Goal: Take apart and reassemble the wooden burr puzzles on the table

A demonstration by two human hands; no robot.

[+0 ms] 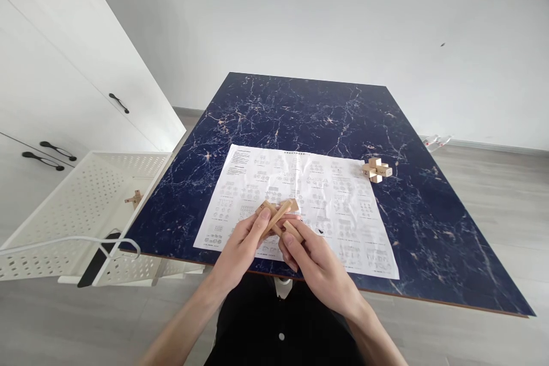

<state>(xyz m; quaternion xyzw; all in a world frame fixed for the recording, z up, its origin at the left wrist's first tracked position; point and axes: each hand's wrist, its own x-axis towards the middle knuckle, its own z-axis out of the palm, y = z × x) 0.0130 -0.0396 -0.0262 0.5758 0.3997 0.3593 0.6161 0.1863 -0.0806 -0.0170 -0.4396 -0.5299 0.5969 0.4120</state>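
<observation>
Black cloth garment [257, 320], nearest | left hand [246, 242] and right hand [314, 260]: together, clasping pale wooden rectangular bars [278, 217] over the near part of the white printed paper sheet [313, 183] | step: apparently fitting bars together | next: likely calls for careful alignment

Wooden pieces [278, 218] part-hidden, count unclear

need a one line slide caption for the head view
Left hand and right hand hold wooden pieces over a printed sheet on a blue marbled table.
</observation>
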